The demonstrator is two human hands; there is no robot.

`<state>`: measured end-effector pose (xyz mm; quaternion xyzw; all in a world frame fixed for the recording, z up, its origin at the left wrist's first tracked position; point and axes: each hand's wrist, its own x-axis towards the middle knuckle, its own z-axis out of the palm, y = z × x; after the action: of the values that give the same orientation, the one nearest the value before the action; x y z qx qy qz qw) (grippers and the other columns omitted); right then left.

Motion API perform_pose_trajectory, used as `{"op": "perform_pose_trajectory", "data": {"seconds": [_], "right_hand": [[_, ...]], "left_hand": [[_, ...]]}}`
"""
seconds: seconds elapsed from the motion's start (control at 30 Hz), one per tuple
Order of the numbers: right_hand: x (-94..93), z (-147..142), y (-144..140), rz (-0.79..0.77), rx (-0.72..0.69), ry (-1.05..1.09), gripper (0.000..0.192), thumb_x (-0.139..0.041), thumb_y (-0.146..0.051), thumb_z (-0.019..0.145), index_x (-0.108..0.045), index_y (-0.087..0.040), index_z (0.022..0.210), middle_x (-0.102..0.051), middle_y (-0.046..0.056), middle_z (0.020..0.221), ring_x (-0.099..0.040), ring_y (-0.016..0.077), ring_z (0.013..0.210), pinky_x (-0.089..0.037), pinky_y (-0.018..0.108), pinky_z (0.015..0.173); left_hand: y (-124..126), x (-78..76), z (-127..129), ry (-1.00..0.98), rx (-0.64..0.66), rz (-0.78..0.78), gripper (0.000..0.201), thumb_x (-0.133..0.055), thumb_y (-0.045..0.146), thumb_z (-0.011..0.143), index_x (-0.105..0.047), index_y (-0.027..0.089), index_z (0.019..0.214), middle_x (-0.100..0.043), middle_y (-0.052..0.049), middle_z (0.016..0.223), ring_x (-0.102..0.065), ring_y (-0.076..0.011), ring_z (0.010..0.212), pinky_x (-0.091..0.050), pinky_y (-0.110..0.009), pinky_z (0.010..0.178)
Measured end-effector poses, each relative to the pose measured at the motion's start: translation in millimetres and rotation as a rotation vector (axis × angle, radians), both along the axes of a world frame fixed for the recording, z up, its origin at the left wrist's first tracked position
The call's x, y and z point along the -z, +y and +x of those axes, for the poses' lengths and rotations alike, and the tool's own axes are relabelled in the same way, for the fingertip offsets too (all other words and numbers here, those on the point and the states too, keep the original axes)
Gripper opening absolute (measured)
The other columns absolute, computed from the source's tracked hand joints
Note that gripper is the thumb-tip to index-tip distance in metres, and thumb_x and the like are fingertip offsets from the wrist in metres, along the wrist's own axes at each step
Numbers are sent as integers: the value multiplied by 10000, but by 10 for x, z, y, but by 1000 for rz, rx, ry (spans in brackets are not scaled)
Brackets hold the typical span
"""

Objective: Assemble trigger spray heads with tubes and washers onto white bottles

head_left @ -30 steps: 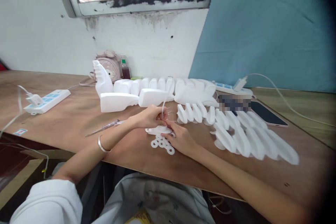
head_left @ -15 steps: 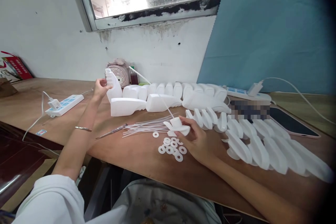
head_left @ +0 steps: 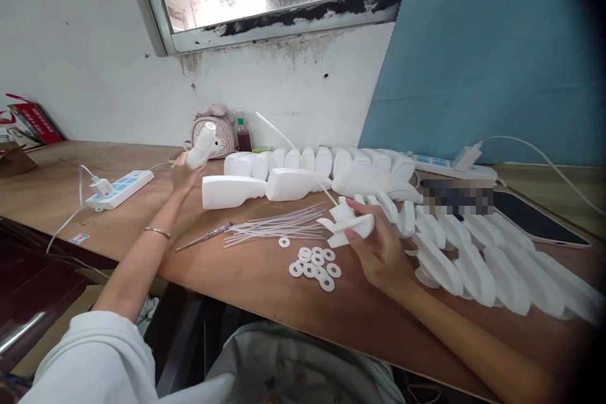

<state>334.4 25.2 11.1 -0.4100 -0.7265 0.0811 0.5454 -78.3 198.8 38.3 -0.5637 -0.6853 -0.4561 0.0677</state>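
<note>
My left hand (head_left: 184, 175) is closed around a white plastic bottle (head_left: 202, 146), lifted and tilted with its open neck up to the right. In my right hand (head_left: 376, 246) is a white trigger spray head (head_left: 353, 224), gripped between thumb and fingers. A thin white dip tube (head_left: 276, 129) rises from the spray head toward the back left, passing in front of the bottles. Below and left of that hand lies a small heap of white ring washers (head_left: 316, 259). Loose thin tubes (head_left: 269, 224) lie in a bundle beyond the washers, beside metal tweezers (head_left: 203, 237).
White bottles (head_left: 234, 192) lie in rows along the back. Several more spray heads (head_left: 440, 265) spread over the right side, near a phone (head_left: 540, 218). Power strips (head_left: 120, 189) sit at left and back right. A pink bag (head_left: 222, 129) leans against the wall.
My left hand has lifted the bottle off the table and tilted it rightward. My right hand has shifted slightly right with the spray head and its tube.
</note>
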Motion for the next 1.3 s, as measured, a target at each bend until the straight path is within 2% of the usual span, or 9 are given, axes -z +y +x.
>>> {"op": "perform_pose_trajectory", "data": {"seconds": [0.1,0.3,0.5,0.77,0.9,1.0,1.1,1.2,1.3], "right_hand": [[2,23,19,-6,-29,-5,358,-473,-309,836,-473,-219,1183,-532,69,1000,-525,220,896,-445,353,774],[8,-8,11,68,-125,-121,338,-462,-269,837,-460,-217,1171,-538,69,1014,-526,225,918,-429,364,789],[25,-26,18,56,-128,-127,346,-465,-255,838,-452,-202,1180,-542,77,1029,-530,221,928,-424,354,795],[14,-35,12,20,-93,-166,331,-444,-271,851,-454,-202,1174,-541,80,1032,-522,228,951,-421,361,803],[-12,-47,2,48,-73,-158,324,-458,-255,843,-459,-217,1165,-529,79,1061,-508,231,980,-413,372,826],[-9,-48,10,83,-77,-126,333,-465,-225,835,-454,-226,1168,-509,76,1136,-469,234,1074,-377,383,902],[4,-38,27,85,-64,-56,311,-441,-193,835,-458,-229,1144,-505,71,1133,-451,226,1095,-355,384,931],[10,-14,36,45,-24,35,254,-408,-163,816,-467,-216,1058,-494,69,1047,-470,217,1010,-374,380,888],[2,6,37,53,-4,81,218,-417,-164,776,-443,-207,988,-459,66,975,-472,213,932,-390,379,839]], "left_hand": [[-189,-81,-50,205,-6,128,481,-610,282,679,-506,166,1134,-554,-112,1140,-477,-279,1072,-316,-344,942],[-392,-212,68,222,0,220,429,-556,340,745,-505,207,1149,-498,-101,1214,-401,-291,1133,-242,-379,987],[-483,-296,216,237,12,216,434,-573,383,755,-496,218,1148,-484,-90,1242,-384,-287,1159,-218,-379,999],[-474,-286,239,357,77,369,534,-489,544,789,-506,134,1131,-527,-114,1194,-422,-286,1096,-243,-424,941],[-498,-356,309,476,69,461,441,-452,478,835,-547,165,1132,-551,-86,1177,-445,-268,1103,-272,-426,921],[-588,-434,474,568,87,572,343,-491,371,834,-567,219,1132,-566,-80,1167,-454,-272,1108,-289,-434,905],[-736,-468,773,629,160,636,328,-530,298,808,-568,262,1133,-570,-77,1167,-455,-269,1119,-291,-438,918],[-877,-409,1146,688,264,627,348,-534,246,797,-558,270,1143,-574,-68,1165,-461,-256,1122,-292,-433,936],[-942,-277,1473,719,368,639,356,-534,251,799,-549,265,1155,-577,-67,1161,-471,-239,1112,-304,-404,936]]}}
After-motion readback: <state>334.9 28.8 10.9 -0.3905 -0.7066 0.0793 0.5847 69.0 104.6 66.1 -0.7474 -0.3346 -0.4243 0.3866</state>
